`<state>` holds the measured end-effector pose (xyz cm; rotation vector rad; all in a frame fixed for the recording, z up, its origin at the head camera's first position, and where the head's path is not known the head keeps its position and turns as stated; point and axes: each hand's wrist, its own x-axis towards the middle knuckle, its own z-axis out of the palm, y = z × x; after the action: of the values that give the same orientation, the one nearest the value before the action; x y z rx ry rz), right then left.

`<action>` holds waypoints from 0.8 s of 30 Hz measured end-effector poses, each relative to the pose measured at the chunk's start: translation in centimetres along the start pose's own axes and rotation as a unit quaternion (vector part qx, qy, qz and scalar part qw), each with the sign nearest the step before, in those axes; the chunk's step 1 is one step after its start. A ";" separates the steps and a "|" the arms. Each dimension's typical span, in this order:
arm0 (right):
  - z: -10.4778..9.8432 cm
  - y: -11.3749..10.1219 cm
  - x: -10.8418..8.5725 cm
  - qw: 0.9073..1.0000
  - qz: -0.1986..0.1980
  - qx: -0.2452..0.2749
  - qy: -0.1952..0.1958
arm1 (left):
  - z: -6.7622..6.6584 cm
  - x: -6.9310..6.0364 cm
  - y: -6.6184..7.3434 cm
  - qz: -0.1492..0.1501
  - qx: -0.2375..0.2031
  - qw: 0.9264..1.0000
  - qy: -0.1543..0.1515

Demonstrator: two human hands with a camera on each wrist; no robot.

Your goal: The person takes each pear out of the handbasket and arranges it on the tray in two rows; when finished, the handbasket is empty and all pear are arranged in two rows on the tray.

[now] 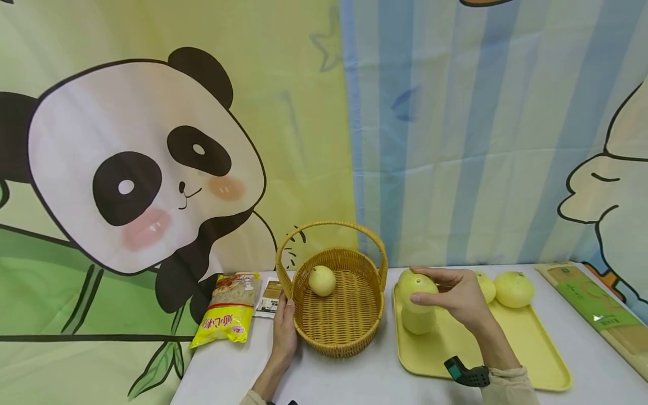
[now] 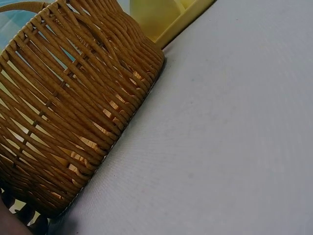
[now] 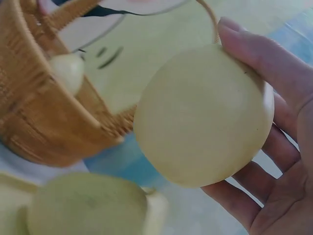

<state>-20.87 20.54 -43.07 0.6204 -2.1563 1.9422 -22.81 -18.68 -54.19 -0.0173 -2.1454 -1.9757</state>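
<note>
My right hand (image 1: 458, 292) grips a pale yellow-green pear (image 1: 419, 291) between thumb and fingers, above the left part of the yellow tray (image 1: 506, 343). The right wrist view shows this pear (image 3: 203, 117) large, with the thumb along its upper side. Directly below it in the head view is another pear (image 1: 419, 322); more pears (image 1: 513, 289) sit at the tray's back. My left hand (image 1: 285, 332) rests against the left side of a wicker basket (image 1: 339, 346), its fingers partly hidden. Inside the basket lies one pear (image 1: 322, 280).
A yellow and clear food bag (image 1: 228, 309) and a small white-and-brown packet (image 1: 269, 298) lie left of the basket. A long green-and-tan package (image 1: 592, 304) lies right of the tray. Behind the white table (image 1: 349, 382) hangs a printed curtain (image 1: 314, 140). The basket's handle (image 1: 331, 223) stands upright.
</note>
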 end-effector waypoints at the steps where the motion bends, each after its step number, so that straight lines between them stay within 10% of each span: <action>1: -0.5 0.0 -0.1 1.000 0.000 -0.004 0.009 | 0.0 0.0 0.0 0.000 0.001 1.000 -0.001; 24: -6.3 1.7 -3.0 0.980 0.079 -0.160 0.090 | -0.4 0.1 -0.2 -0.002 0.005 1.000 -0.011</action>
<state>-19.81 27.42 -44.97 0.2153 -2.3873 1.5923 -22.87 -19.13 -54.32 -0.0324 -2.1711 -1.9747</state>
